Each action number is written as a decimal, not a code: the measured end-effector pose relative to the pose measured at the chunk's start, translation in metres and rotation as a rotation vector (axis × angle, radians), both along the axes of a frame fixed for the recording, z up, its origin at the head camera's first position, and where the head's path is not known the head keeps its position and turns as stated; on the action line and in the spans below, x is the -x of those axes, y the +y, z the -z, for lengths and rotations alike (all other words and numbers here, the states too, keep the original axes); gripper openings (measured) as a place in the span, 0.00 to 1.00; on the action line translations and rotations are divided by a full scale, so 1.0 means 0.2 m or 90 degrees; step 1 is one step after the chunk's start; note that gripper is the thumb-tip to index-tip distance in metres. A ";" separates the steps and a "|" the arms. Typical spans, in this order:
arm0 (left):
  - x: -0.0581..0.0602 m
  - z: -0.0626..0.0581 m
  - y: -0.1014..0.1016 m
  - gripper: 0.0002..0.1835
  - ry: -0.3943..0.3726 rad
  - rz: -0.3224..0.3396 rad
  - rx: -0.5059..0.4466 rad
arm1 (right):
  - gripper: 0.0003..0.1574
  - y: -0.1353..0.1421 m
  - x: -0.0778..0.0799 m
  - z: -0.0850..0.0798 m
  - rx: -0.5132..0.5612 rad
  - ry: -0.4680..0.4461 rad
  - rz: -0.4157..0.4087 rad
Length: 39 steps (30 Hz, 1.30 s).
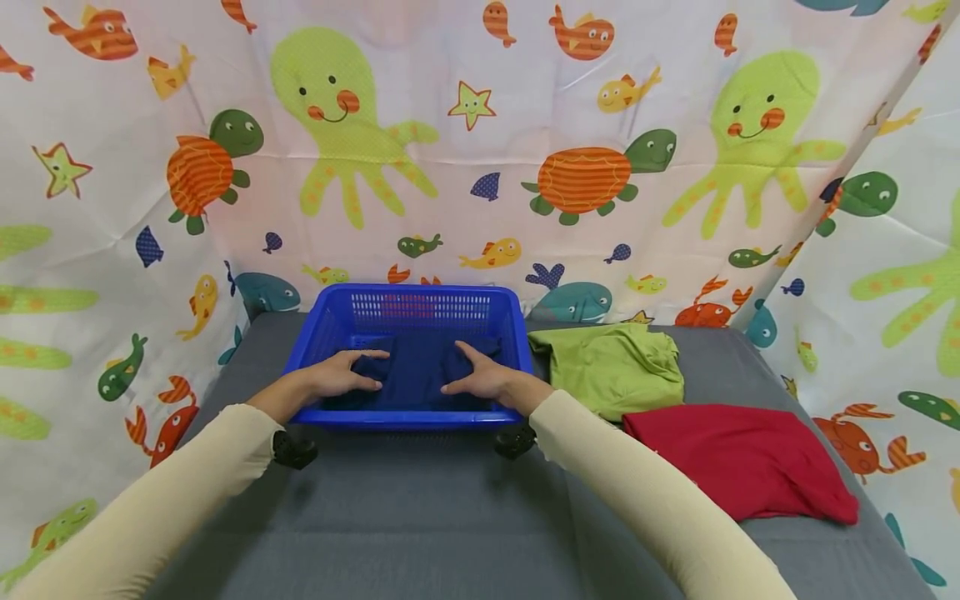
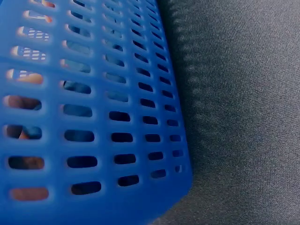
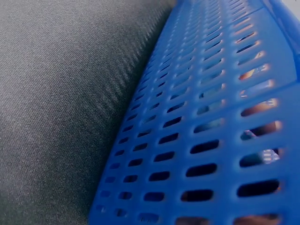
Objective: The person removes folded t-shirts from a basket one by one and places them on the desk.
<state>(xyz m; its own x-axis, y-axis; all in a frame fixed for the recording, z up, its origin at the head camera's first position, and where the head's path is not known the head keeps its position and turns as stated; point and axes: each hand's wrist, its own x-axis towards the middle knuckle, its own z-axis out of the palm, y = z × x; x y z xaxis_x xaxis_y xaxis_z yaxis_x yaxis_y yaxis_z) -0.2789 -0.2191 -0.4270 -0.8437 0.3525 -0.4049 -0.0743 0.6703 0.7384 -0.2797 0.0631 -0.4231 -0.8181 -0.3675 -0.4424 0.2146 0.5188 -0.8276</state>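
Note:
A blue slotted plastic basket [image 1: 330, 312] stands on the grey surface and holds a folded navy cloth [image 1: 414, 371]. Both hands reach over the near rim into it. My left hand [image 1: 347, 372] lies flat on the cloth's left part, fingers spread. My right hand [image 1: 477, 377] rests flat on its right part. The left wrist view is filled by the basket's slotted wall [image 2: 93, 112] beside grey fabric [image 2: 239, 103]. The right wrist view likewise shows only the slotted basket wall [image 3: 206, 122] and grey fabric [image 3: 65, 93]; the hands show there only as skin tones through the slots.
A crumpled green garment [image 1: 611, 367] lies right of the basket. A folded red cloth [image 1: 738, 458] lies nearer, at the right. A sea-creature printed curtain [image 1: 480, 142] closes off the back and both sides of the grey surface [image 1: 420, 517].

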 end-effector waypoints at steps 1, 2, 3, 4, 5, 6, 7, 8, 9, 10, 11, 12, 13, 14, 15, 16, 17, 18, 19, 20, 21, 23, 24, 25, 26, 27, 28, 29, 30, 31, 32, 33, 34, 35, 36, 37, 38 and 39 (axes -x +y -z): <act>0.00 0.00 0.00 0.37 0.006 -0.007 -0.004 | 0.59 0.00 0.00 0.00 0.003 0.005 0.007; 0.00 0.01 0.00 0.37 0.014 -0.011 -0.005 | 0.59 0.00 0.00 0.00 0.003 0.012 0.015; 0.00 0.01 0.00 0.36 0.020 -0.019 -0.009 | 0.58 0.00 0.00 0.00 0.003 0.019 0.024; 0.00 0.01 0.00 0.36 0.027 -0.023 -0.011 | 0.56 0.00 0.00 0.00 0.005 0.021 0.033; 0.00 0.01 0.00 0.37 0.034 -0.027 -0.013 | 0.55 0.00 0.00 0.00 0.008 0.025 0.042; 0.00 0.00 0.00 0.37 0.038 -0.031 -0.012 | 0.54 0.00 0.00 0.00 0.011 0.030 0.050; 0.00 -0.01 0.00 0.38 0.043 -0.034 -0.011 | 0.52 0.00 0.00 0.00 0.014 0.032 0.057; -0.01 -0.01 0.01 0.38 0.045 -0.037 -0.011 | 0.51 0.01 0.00 -0.01 0.016 0.035 0.063; -0.01 -0.02 0.01 0.39 0.045 -0.044 -0.015 | 0.50 0.01 0.00 -0.01 0.022 0.037 0.068; -0.01 -0.03 0.01 0.39 0.043 -0.050 -0.018 | 0.49 0.01 0.00 -0.02 0.028 0.037 0.073; -0.02 -0.04 0.01 0.39 0.040 -0.055 -0.020 | 0.49 0.02 0.00 -0.02 0.031 0.039 0.074; -0.02 -0.05 0.01 0.39 0.037 -0.059 -0.021 | 0.49 0.02 0.00 -0.03 0.035 0.041 0.074; -0.02 -0.06 0.00 0.40 0.038 -0.062 -0.022 | 0.48 0.03 0.00 -0.04 0.040 0.045 0.076; -0.03 -0.08 0.00 0.40 0.039 -0.067 -0.024 | 0.48 0.03 0.01 -0.06 0.047 0.049 0.079; -0.03 -0.09 0.00 0.40 0.042 -0.071 -0.024 | 0.48 0.04 0.01 -0.07 0.055 0.052 0.080; -0.03 -0.11 -0.01 0.40 0.049 -0.074 -0.023 | 0.47 0.04 0.01 -0.09 0.063 0.055 0.080; -0.04 -0.12 -0.01 0.40 0.057 -0.079 -0.023 | 0.47 0.05 0.01 -0.11 0.071 0.057 0.079; -0.04 -0.14 -0.02 0.40 0.067 -0.084 -0.025 | 0.47 0.05 0.01 -0.13 0.080 0.064 0.076; -0.05 -0.16 -0.03 0.40 0.078 -0.088 -0.027 | 0.47 0.06 0.01 -0.15 0.087 0.071 0.072; -0.06 -0.17 -0.03 0.40 0.089 -0.092 -0.030 | 0.47 0.07 0.02 -0.18 0.094 0.074 0.069; -0.07 -0.19 -0.03 0.40 0.098 -0.095 -0.037 | 0.47 0.08 0.02 -0.20 0.099 0.078 0.064; -0.09 -0.23 -0.04 0.40 0.114 -0.100 -0.051 | 0.47 0.10 0.02 -0.23 0.107 0.084 0.052; -0.09 -0.24 -0.04 0.40 0.121 -0.100 -0.058 | 0.47 0.11 0.02 -0.25 0.109 0.088 0.046; -0.10 -0.26 -0.04 0.40 0.127 -0.099 -0.065 | 0.47 0.13 0.02 -0.26 0.111 0.088 0.044; -0.10 -0.27 -0.04 0.40 0.130 -0.099 -0.076 | 0.47 0.14 0.02 -0.28 0.116 0.088 0.042; -0.11 -0.28 -0.04 0.40 0.131 -0.099 -0.089 | 0.47 0.15 0.01 -0.29 0.120 0.090 0.039; -0.11 -0.29 -0.04 0.40 0.133 -0.102 -0.099 | 0.47 0.16 0.01 -0.30 0.126 0.092 0.038; -0.12 -0.29 -0.04 0.40 0.132 -0.103 -0.112 | 0.46 0.17 0.01 -0.31 0.133 0.093 0.037; -0.12 -0.30 -0.04 0.40 0.132 -0.105 -0.121 | 0.46 0.18 0.01 -0.32 0.141 0.093 0.037; -0.13 -0.30 -0.04 0.40 0.127 -0.107 -0.131 | 0.46 0.19 0.01 -0.33 0.150 0.092 0.038; -0.14 -0.30 -0.04 0.40 0.121 -0.109 -0.140 | 0.46 0.20 0.00 -0.33 0.156 0.091 0.036; -0.15 -0.30 -0.04 0.39 0.117 -0.111 -0.143 | 0.46 0.21 0.00 -0.34 0.163 0.087 0.035; -0.16 -0.30 -0.03 0.39 0.112 -0.114 -0.145 | 0.46 0.22 -0.01 -0.34 0.169 0.084 0.032; -0.17 -0.29 -0.03 0.39 0.107 -0.117 -0.147 | 0.46 0.23 -0.01 -0.34 0.175 0.079 0.027; -0.18 -0.29 -0.03 0.39 0.105 -0.117 -0.146 | 0.46 0.24 -0.02 -0.33 0.178 0.075 0.022; -0.19 -0.29 -0.02 0.38 0.103 -0.118 -0.146 | 0.46 0.25 -0.03 -0.33 0.180 0.073 0.014; -0.19 -0.28 -0.02 0.38 0.106 -0.117 -0.143 | 0.46 0.27 -0.04 -0.32 0.180 0.071 0.010; -0.20 -0.28 -0.01 0.38 0.110 -0.118 -0.142 | 0.46 0.28 -0.04 -0.32 0.182 0.070 0.004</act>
<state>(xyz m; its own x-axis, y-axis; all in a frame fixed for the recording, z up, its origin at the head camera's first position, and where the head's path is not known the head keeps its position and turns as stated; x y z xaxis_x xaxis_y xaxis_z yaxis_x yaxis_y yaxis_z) -0.2386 -0.2211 -0.3706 -0.9510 0.2513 -0.1801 -0.0402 0.4770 0.8780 -0.2713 0.1191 -0.3595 -0.8577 -0.4591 -0.2313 0.1187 0.2610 -0.9580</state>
